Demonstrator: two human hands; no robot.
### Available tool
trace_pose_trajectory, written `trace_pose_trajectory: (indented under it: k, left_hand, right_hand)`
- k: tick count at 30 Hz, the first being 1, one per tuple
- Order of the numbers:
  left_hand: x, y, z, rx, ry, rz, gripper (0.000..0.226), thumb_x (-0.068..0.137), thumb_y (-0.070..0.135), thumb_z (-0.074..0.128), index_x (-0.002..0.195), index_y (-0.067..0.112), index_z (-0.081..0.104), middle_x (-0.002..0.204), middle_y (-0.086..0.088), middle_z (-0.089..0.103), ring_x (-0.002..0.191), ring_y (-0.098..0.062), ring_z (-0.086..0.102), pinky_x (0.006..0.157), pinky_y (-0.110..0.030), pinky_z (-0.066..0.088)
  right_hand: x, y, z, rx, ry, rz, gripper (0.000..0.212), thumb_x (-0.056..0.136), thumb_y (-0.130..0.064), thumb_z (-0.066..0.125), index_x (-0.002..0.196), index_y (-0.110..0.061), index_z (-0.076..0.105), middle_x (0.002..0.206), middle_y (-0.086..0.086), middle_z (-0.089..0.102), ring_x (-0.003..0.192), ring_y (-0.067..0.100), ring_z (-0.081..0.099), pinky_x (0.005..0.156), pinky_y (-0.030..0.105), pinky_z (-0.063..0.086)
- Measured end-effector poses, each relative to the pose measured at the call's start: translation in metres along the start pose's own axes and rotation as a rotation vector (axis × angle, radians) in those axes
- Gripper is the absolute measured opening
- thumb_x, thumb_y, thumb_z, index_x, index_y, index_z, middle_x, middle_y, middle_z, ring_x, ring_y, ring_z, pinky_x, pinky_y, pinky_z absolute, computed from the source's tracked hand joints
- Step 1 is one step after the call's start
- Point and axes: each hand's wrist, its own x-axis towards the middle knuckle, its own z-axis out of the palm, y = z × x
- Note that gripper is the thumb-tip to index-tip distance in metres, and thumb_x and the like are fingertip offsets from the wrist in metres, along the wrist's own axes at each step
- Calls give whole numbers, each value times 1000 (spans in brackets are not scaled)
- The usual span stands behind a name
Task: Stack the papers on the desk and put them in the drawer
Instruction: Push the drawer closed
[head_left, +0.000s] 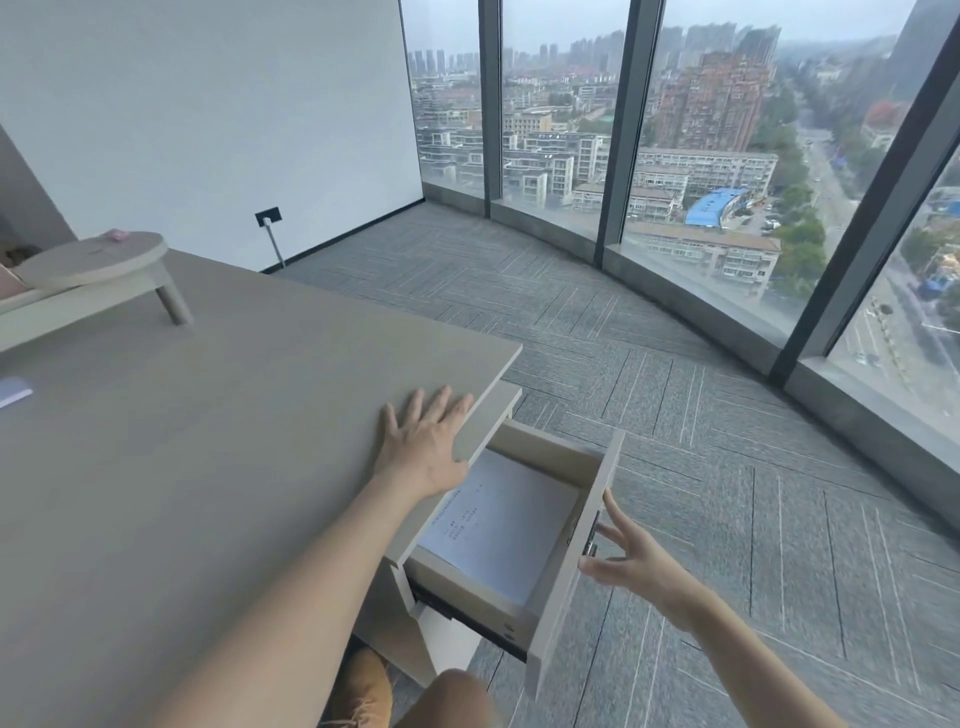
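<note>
The white papers (501, 525), with a few printed lines, lie flat inside the open drawer (576, 561) under the desk's right edge. My left hand (426, 436) rests flat on the grey desktop (208, 467) near that edge, fingers spread, holding nothing. My right hand (623, 551) is at the outer face of the drawer front, fingers apart, fingertips touching or nearly touching the small metal fitting there. The rear part of the papers is hidden under the desktop.
A round low stand (98, 265) with a small pink item sits at the desk's far left. A pale blue object (13, 392) lies at the left edge. Grey carpet (675, 415) and tall windows (701, 156) are to the right. My knee and a brown shoe show below.
</note>
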Motion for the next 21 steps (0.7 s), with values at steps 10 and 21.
trace_pose_trajectory:
  k: [10, 21]
  left_hand:
    - [0, 0, -1, -15, 6, -1, 91, 82, 44, 53, 159, 37, 5, 169, 4, 2, 154, -33, 1, 117, -64, 6]
    - [-1, 0, -3, -38, 13, 2, 89, 83, 42, 52, 159, 36, 7, 169, 3, 4, 154, -33, 2, 117, -65, 4]
  right_hand:
    - [35, -18, 34, 8, 4, -2, 117, 83, -22, 83, 159, -43, -4, 166, 12, 28, 139, 28, 52, 87, 28, 61]
    - [72, -40, 70, -29, 7, 21, 126, 76, -33, 88, 159, -46, -6, 164, 17, 29, 138, 26, 53, 101, 41, 56]
